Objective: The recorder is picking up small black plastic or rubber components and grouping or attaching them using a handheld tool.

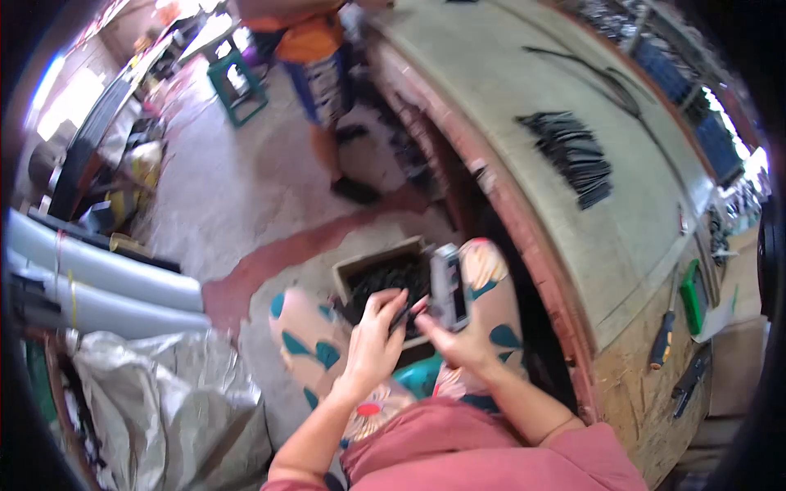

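My left hand (373, 342) is closed in a pinch above my lap, with a small dark strip (401, 316) at its fingertips. Close beside it, my right hand (465, 342) is wrapped round a grey, block-shaped hand tool (444, 282) held upright. The thumb and fingers of the right hand come near the dark strip; blur hides whether they touch it. Just beyond both hands, between my knees, stands a cardboard box (354, 268) holding many small black pieces (385, 280).
The long workbench (524, 192) at right carries a pile of black strips (573, 155), a dark cable (618, 90), a screwdriver (665, 337) and a green case (694, 299). Silver rolls (123, 282) and a crumpled sack (168, 393) lie at left. A person (315, 74) stands beyond, near a green stool (237, 86).
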`<state>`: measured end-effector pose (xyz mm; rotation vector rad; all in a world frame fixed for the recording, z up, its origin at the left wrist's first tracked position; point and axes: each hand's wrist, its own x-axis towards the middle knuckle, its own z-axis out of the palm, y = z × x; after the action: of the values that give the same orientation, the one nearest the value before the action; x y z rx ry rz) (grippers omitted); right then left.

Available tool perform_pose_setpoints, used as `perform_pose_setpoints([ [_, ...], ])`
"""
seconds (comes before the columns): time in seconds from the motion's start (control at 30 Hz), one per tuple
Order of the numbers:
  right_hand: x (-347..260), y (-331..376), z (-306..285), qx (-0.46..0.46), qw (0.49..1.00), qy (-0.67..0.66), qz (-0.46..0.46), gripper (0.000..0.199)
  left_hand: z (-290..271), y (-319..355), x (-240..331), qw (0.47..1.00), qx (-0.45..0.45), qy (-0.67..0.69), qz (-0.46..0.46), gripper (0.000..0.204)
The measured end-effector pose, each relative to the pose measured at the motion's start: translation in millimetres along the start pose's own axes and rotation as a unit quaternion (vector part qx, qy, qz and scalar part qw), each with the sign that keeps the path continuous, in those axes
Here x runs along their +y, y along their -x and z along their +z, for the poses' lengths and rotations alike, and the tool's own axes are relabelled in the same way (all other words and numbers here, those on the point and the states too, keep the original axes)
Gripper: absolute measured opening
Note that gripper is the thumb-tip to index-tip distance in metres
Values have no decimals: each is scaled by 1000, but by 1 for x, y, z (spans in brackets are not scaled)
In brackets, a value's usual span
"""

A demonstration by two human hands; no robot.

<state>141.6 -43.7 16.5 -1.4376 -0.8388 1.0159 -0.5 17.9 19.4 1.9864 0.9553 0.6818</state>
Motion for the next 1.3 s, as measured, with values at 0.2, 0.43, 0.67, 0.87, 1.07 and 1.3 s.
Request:
perform_pose_setpoints([
  [0.2, 22, 1, 13, 7, 1000, -21, -9, 20, 2, 17, 12, 999, -31, -26, -23, 47],
  [0.43, 15, -3, -1, 30, 998, -60, 15, 17, -8, 27, 4, 968, -64, 175, -167, 32],
  [0.67, 7, -5, -7, 16, 998, -56, 25, 14, -24, 44, -13, 921, -64, 279, -264, 15],
  [0.87, 5, -1, -7, 4, 999, -32, 24, 15, -26, 48, -12, 928, -126, 240, -257, 16],
  [1.07, 3, -3, -10, -11, 998, -43, 43, 15, -30, 47, -12, 940, -166, 172, -242, 15],
  [1.3, 12, -9, -14, -25, 994, -93, 54, 15, -37, 29, 23, 986, -144, 87, 6, 13],
])
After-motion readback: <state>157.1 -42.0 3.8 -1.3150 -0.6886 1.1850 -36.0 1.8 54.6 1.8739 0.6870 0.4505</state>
